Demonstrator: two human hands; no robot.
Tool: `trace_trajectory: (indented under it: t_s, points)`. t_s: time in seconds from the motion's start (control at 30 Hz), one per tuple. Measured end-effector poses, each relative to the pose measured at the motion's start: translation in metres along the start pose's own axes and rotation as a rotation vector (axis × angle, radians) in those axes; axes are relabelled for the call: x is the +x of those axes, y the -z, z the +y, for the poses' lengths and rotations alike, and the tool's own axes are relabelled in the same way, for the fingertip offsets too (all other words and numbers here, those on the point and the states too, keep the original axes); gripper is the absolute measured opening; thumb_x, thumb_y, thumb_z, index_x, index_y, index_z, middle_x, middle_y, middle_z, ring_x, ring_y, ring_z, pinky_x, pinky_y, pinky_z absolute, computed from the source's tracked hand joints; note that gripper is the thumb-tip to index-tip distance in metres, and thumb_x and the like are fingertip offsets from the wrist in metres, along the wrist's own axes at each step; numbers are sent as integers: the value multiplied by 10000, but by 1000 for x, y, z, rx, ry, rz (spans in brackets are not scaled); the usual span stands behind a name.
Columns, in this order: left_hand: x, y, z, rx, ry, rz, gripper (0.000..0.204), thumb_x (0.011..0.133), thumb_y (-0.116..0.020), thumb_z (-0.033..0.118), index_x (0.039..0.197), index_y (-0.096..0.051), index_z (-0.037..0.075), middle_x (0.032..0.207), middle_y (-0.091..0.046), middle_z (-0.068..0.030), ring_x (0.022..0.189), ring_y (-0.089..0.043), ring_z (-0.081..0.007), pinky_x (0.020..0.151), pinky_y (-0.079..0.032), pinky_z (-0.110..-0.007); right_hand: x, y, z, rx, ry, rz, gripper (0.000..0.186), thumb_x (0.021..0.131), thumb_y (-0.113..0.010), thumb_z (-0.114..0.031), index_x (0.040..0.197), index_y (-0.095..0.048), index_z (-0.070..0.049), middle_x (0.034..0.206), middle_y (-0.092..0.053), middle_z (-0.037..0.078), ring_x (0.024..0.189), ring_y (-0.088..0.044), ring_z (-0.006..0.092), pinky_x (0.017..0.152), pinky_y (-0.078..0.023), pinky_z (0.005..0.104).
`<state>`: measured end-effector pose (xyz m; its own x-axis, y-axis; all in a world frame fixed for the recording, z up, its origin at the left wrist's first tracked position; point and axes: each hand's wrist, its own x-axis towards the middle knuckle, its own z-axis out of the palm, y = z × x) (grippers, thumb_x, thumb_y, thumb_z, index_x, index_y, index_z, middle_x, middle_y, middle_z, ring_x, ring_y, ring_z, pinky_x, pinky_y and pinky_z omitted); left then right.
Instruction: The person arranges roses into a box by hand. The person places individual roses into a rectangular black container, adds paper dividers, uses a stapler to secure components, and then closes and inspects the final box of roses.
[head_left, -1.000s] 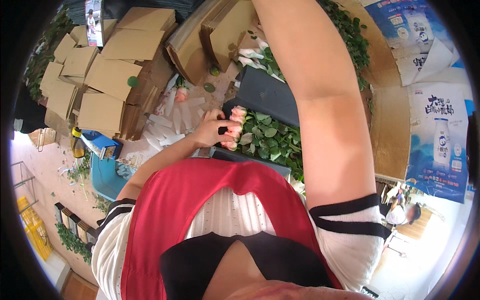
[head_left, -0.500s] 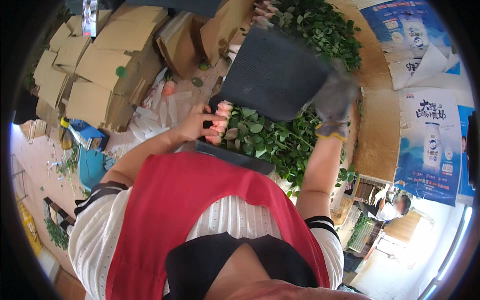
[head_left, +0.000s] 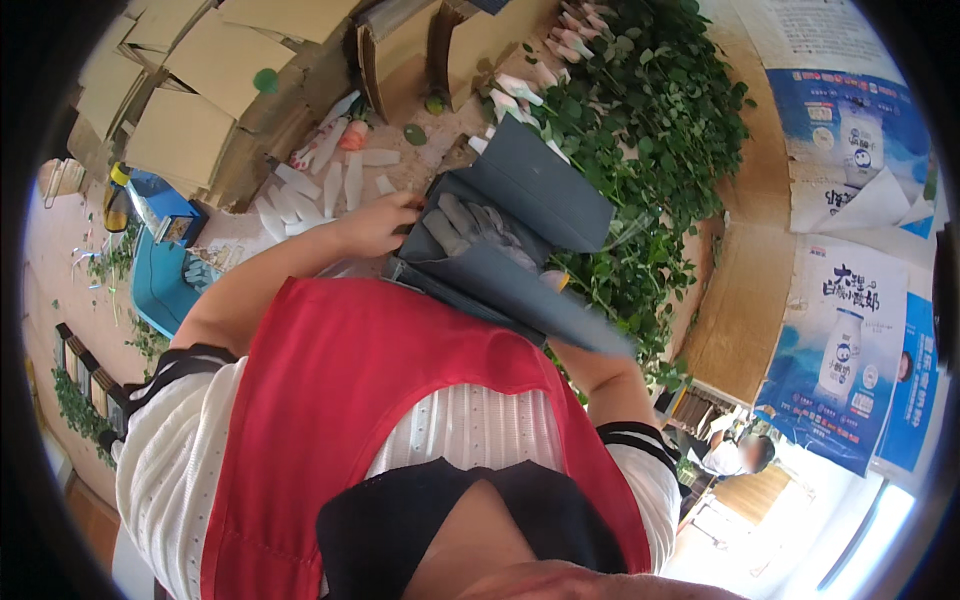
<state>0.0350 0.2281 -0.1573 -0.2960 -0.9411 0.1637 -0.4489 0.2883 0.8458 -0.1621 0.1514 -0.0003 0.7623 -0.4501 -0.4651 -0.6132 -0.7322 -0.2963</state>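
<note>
Dark grey corrugated sheet (head_left: 572, 200) is folded around the spot where the pink roses lay; the roses are hidden under it. My bare left hand (head_left: 382, 224) is at the sheet's left end, fingers bent against its edge, fingertips partly hidden. In a grey glove, my right hand (head_left: 478, 232) lies over the folded sheet with its fingers spread. A near flap of the sheet (head_left: 560, 305) covers the right wrist and is blurred at its tip. Under the sheet's near side sits a dark tray-like base (head_left: 440, 290).
Leafy rose stems (head_left: 660, 130) with pale pink heads pile up at the far right. White sleeve-like pieces (head_left: 330, 185) and a loose pink rose (head_left: 354, 134) lie left. Cardboard pieces (head_left: 190, 130) stack beyond them. A blue tub (head_left: 165, 285) stands at the left. Another person (head_left: 735, 455) is in the background.
My right hand has come left from the far right side onto the sheet. The sheet, raised before, is now folded down over the roses. My left hand has shifted slightly left, off the rose heads.
</note>
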Motion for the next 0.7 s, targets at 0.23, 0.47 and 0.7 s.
trace_trajectory:
  t_s: [0.23, 0.47, 0.7]
  points:
    - [-26, 23, 29, -93, 103, -276, 249, 840, -673, 219, 1061, -690, 105, 841, -686, -138, 759, -659, -296, 686, -511, -375, -2, 4, 7, -28, 21, -3, 331, 812, -620, -243, 1092, -609, -67, 933, -642, 191, 884, -630, 344, 798, -508, 421]
    - [-39, 7, 40, -208, 247, -81, 306, 918, -573, 257, 1101, -646, 22, 1039, -659, -183, 911, -644, -304, 797, -497, -375, -65, 6, 6, 92, 118, 119, 335, 822, -615, -283, 1066, -610, -54, 968, -638, 202, 904, -623, 348, 816, -496, 415]
    - [-37, 15, 56, -191, 320, -149, 457, 875, -617, 372, 1111, -635, -19, 1006, -674, -195, 954, -648, -306, 860, -486, -368, -43, 35, -42, -171, 90, -169, 312, 765, -641, -277, 990, -643, -62, 833, -631, 202, 807, -616, 373, 697, -493, 453]
